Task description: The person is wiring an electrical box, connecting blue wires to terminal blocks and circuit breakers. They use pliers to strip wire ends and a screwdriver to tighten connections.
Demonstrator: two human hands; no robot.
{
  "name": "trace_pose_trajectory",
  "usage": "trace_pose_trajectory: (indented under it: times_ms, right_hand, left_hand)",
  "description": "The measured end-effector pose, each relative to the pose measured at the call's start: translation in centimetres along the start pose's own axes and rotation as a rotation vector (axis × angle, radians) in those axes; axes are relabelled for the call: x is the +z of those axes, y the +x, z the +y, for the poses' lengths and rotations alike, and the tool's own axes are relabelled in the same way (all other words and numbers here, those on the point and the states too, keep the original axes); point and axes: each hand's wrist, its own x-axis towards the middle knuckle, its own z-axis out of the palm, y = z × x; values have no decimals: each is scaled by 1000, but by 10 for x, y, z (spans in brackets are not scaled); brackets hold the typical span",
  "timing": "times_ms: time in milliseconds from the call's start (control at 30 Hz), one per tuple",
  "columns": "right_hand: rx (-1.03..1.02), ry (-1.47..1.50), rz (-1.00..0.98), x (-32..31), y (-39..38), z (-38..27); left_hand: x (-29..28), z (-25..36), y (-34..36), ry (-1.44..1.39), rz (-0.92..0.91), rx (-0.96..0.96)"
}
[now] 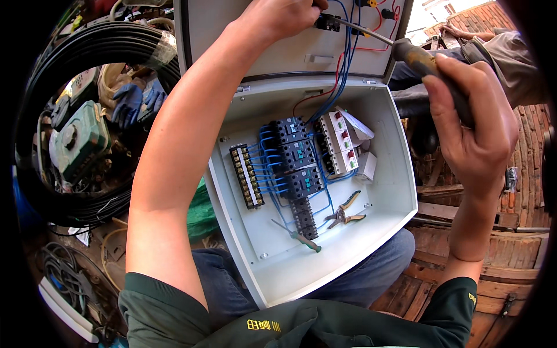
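A grey metal cabinet (290,269) rests over my legs, its door (272,64) raised. My left hand (287,14) is curled at the top beside a black switch component (329,23) on the door; what its fingers grip is hidden. My right hand (473,124) grips a screwdriver (420,61), whose shaft reaches toward that component among blue and red wires. Inside sit dark contactors (300,153), a terminal strip (246,177) and white breakers (339,145). Yellow-handled pliers (352,217) and a green-handled screwdriver (304,240) lie loose on the cabinet's floor.
Coiled black cable (110,35), a green case (81,145), blue gloves (127,107) and tangled leads (64,272) fill the left. Green plastic (200,214) lies beside the cabinet. Another person's legs (505,58) are at upper right, over wooden planks (505,261).
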Motion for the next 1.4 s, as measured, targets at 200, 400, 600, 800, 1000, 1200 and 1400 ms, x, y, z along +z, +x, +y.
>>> trace_pose_trajectory:
  times_ms: [200, 400, 600, 800, 1000, 1200, 1400]
  right_hand:
    - [-165, 27, 20, -2, 0, 7]
    - [-65, 1, 56, 3, -5, 11]
    - [-65, 105, 15, 5, -7, 14]
    - [-60, 106, 65, 9, -16, 17]
    - [-78, -21, -41, 1, -13, 13]
    - [-55, 174, 142, 19, -17, 7]
    - [-29, 125, 86, 16, -17, 3]
  left_hand:
    - [1, 0, 0, -4, 18, 12]
    - [1, -1, 0, -7, 34, 32]
    - [0, -5, -2, 19, 56, 63]
    - [8, -4, 1, 5, 77, 79]
    - [2, -1, -3, 2, 93, 83]
    - [5, -7, -1, 74, 74, 26]
    - [5, 4, -6, 77, 81, -6]
